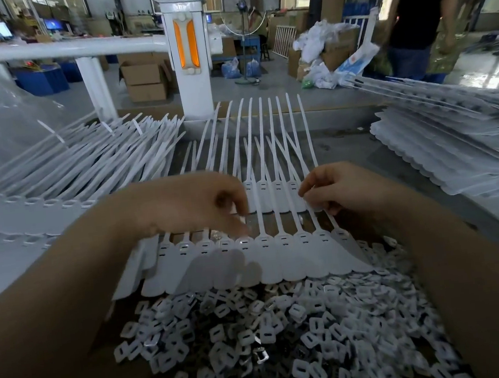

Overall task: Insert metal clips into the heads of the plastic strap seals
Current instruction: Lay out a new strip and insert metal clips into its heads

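A joined row of white plastic strap seals point(279, 247) is laid flat on the desk point(361, 152), heads in a line and straps running away from the person. The left hand point(188, 204) is held over the heads at the left-centre of the row, fingertips pinched downward onto one head; whether a clip is between them cannot be told, as the tips are blurred. The right hand point(343, 188) is closed narrowly on a strap point(321, 212) near the right end of the row, apparently steadying it.

A loose heap of metal clips point(272, 334) is spread at the near edge, touching and partly under the tag ends of the row.

Risks noted:
- A clip may be seated crooked or only part-way, since the head being worked is hidden by the left hand itself.
- A head may be skipped; filled and unfilled heads look much alike from this view.
- The row may shift or buckle if the strap is pulled sideways, as it rests partly on the clips.
- Clips may be swept off by either forearm, both lying across the heap.
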`<state>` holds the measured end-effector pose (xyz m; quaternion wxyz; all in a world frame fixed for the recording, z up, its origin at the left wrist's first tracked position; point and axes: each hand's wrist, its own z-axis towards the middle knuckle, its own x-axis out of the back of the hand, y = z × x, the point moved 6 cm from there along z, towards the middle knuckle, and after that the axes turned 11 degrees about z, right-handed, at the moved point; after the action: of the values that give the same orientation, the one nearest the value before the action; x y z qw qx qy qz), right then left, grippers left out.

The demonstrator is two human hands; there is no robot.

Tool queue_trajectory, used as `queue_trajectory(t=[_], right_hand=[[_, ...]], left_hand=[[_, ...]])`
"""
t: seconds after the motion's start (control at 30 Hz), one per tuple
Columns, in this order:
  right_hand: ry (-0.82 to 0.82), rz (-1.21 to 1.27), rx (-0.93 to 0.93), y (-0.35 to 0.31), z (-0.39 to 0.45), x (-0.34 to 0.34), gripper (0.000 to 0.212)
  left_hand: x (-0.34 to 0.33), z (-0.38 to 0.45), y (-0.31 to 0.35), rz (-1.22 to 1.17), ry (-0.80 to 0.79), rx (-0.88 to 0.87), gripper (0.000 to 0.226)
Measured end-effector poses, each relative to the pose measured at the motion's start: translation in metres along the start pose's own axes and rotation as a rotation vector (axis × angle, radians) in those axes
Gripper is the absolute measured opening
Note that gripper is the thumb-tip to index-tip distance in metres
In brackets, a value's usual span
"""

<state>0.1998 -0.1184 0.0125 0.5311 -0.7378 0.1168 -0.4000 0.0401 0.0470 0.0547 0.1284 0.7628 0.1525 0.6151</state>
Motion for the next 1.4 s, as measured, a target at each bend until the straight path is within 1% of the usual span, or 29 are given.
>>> queue_trajectory(t=[0.07, 0.1, 0.2, 0.3, 0.4, 0.47, 0.6, 0.67, 0.77, 0.8, 0.83, 0.87, 0.9, 0.97, 1.0, 1.07, 1.2, 1.27, 1.4], right_hand=[[-0.076, -0.105, 0.027, -0.006, -0.003, -0.003, 0.009], [-0.106, -0.157, 0.033, -0.008, -0.004, -0.006, 0.012], [-0.139, -0.308, 0.041, -0.013, -0.006, -0.012, 0.017], [-0.136, -0.399, 0.079, -0.018, -0.007, -0.017, 0.015], [-0.137, -0.405, 0.081, -0.019, -0.009, -0.017, 0.010], [-0.134, -0.403, 0.084, -0.018, -0.008, -0.018, 0.007], [-0.133, -0.395, 0.084, -0.019, -0.009, -0.017, 0.007], [-0.127, -0.332, 0.086, -0.022, -0.011, -0.011, 0.006], [-0.157, -0.193, 0.079, -0.027, -0.017, -0.002, 0.005], [-0.166, -0.174, 0.049, -0.027, -0.018, -0.001, 0.011], [-0.155, -0.198, 0.004, -0.025, -0.017, 0.001, 0.023], [-0.119, -0.279, -0.051, -0.023, -0.016, 0.005, 0.036], [-0.074, -0.414, -0.106, -0.020, -0.015, 0.009, 0.045], [-0.016, -0.655, -0.217, -0.014, -0.014, 0.014, 0.053], [-0.001, -0.700, -0.267, -0.010, -0.014, 0.014, 0.055], [0.013, -0.697, -0.327, -0.006, -0.015, 0.012, 0.057], [0.070, -0.617, -0.360, -0.003, -0.014, 0.013, 0.059], [0.083, -0.511, -0.380, -0.001, -0.015, 0.015, 0.058], [0.084, -0.230, -0.397, 0.003, -0.018, 0.018, 0.045]], left_hand=[[0.018, -0.001, -0.017, -0.050, 0.138, 0.069, 0.013], [0.023, -0.002, -0.024, -0.074, 0.178, 0.091, 0.010], [0.026, -0.003, -0.038, -0.124, 0.182, 0.125, 0.008], [0.017, -0.002, -0.044, -0.121, 0.134, 0.132, 0.010], [0.012, -0.002, -0.046, -0.120, 0.074, 0.126, 0.015], [0.007, -0.004, -0.045, -0.040, -0.016, 0.106, 0.024], [-0.009, -0.007, -0.039, 0.219, -0.230, 0.127, 0.049], [-0.015, -0.006, -0.036, 0.293, -0.271, 0.150, 0.061], [-0.018, -0.005, -0.034, 0.323, -0.299, 0.173, 0.072], [-0.019, -0.006, -0.034, 0.335, -0.312, 0.176, 0.075], [-0.020, -0.006, -0.033, 0.349, -0.324, 0.178, 0.077], [-0.020, -0.006, -0.032, 0.362, -0.331, 0.178, 0.078], [-0.021, -0.006, -0.031, 0.373, -0.333, 0.175, 0.078], [-0.023, -0.004, -0.029, 0.378, -0.328, 0.164, 0.078], [-0.024, -0.003, -0.028, 0.374, -0.325, 0.158, 0.077], [-0.025, -0.003, -0.026, 0.369, -0.320, 0.152, 0.078], [-0.024, -0.002, -0.025, 0.373, -0.267, 0.136, 0.077], [-0.022, -0.001, -0.025, 0.371, -0.228, 0.130, 0.075], [-0.015, -0.001, -0.024, 0.365, -0.167, 0.120, 0.070]])
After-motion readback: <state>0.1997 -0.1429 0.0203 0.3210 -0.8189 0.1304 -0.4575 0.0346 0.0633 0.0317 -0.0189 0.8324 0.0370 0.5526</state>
